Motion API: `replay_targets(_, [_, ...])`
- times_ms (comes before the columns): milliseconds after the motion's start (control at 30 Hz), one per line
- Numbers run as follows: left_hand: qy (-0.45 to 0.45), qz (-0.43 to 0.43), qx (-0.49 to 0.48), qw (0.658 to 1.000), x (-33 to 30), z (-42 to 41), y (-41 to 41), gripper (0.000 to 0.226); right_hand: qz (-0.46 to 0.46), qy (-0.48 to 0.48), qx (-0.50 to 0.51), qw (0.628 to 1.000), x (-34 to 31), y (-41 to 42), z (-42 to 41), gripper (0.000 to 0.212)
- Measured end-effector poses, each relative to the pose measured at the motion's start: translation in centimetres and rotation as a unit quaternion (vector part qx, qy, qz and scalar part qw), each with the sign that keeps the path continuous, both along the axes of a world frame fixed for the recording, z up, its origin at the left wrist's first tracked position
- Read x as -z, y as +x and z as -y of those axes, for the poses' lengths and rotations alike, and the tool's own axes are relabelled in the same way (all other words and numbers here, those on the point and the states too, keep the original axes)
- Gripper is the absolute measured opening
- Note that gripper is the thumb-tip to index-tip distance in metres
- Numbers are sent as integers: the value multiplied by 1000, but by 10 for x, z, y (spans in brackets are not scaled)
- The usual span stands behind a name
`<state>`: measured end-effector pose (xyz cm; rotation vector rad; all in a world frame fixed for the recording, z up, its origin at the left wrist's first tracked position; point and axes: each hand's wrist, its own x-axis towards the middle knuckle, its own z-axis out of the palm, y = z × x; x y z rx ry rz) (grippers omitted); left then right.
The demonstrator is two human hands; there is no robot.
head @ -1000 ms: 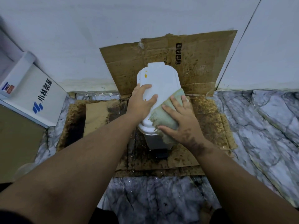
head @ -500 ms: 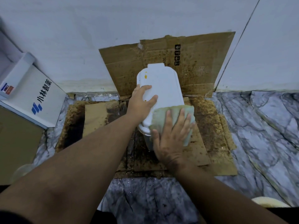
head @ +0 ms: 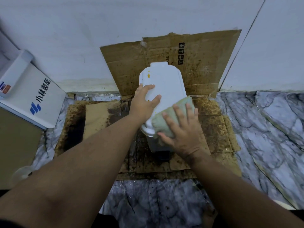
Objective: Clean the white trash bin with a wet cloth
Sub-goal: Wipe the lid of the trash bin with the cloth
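Note:
A white trash bin (head: 166, 83) with a closed lid stands on stained cardboard against the wall. Small orange spots mark the lid's far left corner. My left hand (head: 144, 102) grips the lid's left edge, thumb on top. My right hand (head: 182, 129) lies flat with spread fingers on a pale green cloth (head: 174, 111), pressing it on the lid's near right corner. The cloth hangs over the bin's front edge. The bin's body is mostly hidden under the lid and my hands.
Dirty brown cardboard (head: 202, 69) leans on the wall behind the bin, and more cardboard (head: 98, 116) covers the marble floor (head: 263, 129) under it. A white box with blue print (head: 34, 99) leans at the left wall. A pale round object (head: 21, 173) sits at lower left.
My right hand with the cloth slid off toward the bin's front right side, then came back up onto the lid's near right corner. My left hand kept its hold on the lid.

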<state>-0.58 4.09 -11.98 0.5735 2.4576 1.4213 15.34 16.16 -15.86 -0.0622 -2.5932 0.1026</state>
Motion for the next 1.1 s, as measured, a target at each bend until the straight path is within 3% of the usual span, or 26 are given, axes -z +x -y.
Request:
replay_targets(67, [2,-5,2,1000,2,1,-2,46,-33,48,32,998,1,-6,25,61])
replay_targets(167, [-4,-4,-1,1000,1,-1,-1,48,-43,97,-60,993,4,-2,-9,65])
replay_targets(267, [-10,-4,-2,1000,0,-2,0,47,-3,-13,-127,992,12,6,-62,69])
replay_targets(367, [-9,-3,0,1000,-1,-1,-1,47,24,-70,-94,993,10,9,-63,72])
replay_targets(500, [-1,-3,-5,1000,0,0,0,46,-21,12,9,1000,7,7,13,63])
replay_targets(600, [-11,-5,-6,1000,-1,-1,0,47,-36,55,-35,997,6,8,12,57])
replay_targets(667, [-17,-1,-3,1000,-2,-2,1,47,-31,0,-93,995,4,10,-20,58])
replay_targets(700, [-15,2,-2,1000,-3,-2,2,48,-20,-74,-110,991,2,11,-34,59])
replay_targets(767, [-10,7,-4,1000,-3,-2,2,49,2,-244,-110,963,-2,10,-45,59])
replay_targets(833, [-8,8,-6,1000,-4,-1,1,49,22,-296,-90,951,-5,7,-39,60])
replay_targets(1033, [8,2,-5,1000,-3,1,0,47,102,-55,-42,992,-34,-15,-9,70])
replay_targets(1100, [4,2,-5,1000,-4,0,1,47,133,-33,-42,990,-39,-18,-9,73])
